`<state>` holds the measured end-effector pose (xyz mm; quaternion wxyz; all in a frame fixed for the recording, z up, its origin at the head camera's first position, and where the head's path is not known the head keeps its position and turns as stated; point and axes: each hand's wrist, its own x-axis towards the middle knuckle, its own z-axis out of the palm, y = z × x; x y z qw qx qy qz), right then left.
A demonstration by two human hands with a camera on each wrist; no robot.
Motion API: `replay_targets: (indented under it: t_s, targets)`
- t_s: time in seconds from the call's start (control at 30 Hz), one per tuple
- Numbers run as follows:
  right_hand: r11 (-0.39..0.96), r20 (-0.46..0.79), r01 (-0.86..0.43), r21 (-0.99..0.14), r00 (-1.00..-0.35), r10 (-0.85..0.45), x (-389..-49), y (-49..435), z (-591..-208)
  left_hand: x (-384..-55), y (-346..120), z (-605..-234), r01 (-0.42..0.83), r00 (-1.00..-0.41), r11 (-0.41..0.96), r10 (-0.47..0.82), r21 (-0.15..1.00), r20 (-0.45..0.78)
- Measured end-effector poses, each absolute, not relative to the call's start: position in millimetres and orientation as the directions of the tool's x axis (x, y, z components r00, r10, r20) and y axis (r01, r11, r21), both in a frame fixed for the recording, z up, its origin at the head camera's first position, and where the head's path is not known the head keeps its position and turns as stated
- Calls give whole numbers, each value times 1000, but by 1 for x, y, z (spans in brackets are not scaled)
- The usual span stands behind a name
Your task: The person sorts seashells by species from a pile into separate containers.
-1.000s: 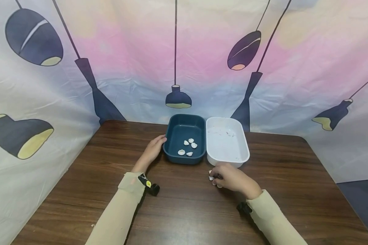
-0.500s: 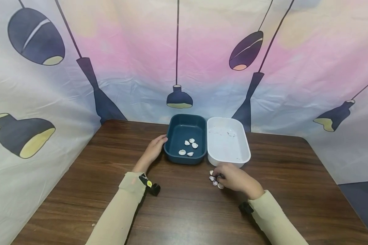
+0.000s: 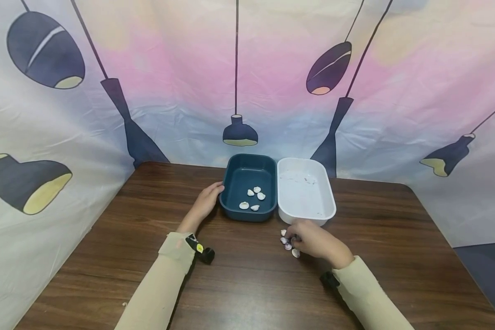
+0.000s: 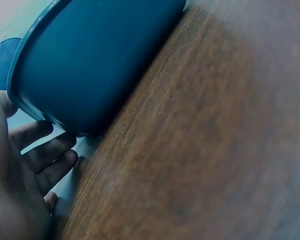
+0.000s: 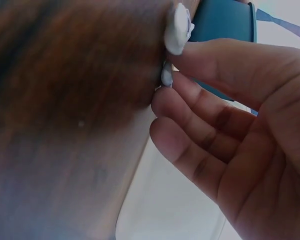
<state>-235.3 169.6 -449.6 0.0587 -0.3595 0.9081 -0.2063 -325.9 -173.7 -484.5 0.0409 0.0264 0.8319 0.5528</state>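
Note:
My left hand (image 3: 206,201) rests against the left side of a dark teal tray (image 3: 249,216), its fingers (image 4: 57,170) loosely spread beside the wall. White seashells (image 3: 244,205) lie scattered inside that tray. Just in front of a white tray (image 3: 306,195), my right hand (image 3: 313,238) reaches down over several small shells on the table, thumb and fingers bent. One shell (image 5: 178,30) lies by the thumb tip, and a smaller shell (image 5: 166,74) shows between thumb and fingertips; I cannot tell whether it is pinched. Another shell (image 3: 295,253) lies just below the thumb.
The trays stand side by side near the back of the brown wooden table (image 3: 239,275). Dark specks mark the white tray's floor. A tiny pale bit (image 3: 124,304) lies at the table's left front. A printed cloth (image 3: 181,91) hangs close behind.
My right fingers have drawn back slightly, so the shells under them show more plainly, one now apart below the thumb. My left hand stays on the teal tray.

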Motion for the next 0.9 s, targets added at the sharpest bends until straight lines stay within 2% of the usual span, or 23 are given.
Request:
replay_targets:
  t_s: [0.37, 0.9]
  targets:
    - [661, 37, -638, -396, -730, -682, -235, 166, -448, -326, -175, -485, -7, -995, 389, 88, 921, -45]
    - [639, 56, -637, -432, -726, -686, -234, 169, -445, -326, -173, -485, -12, -996, 389, 79, 921, -46]
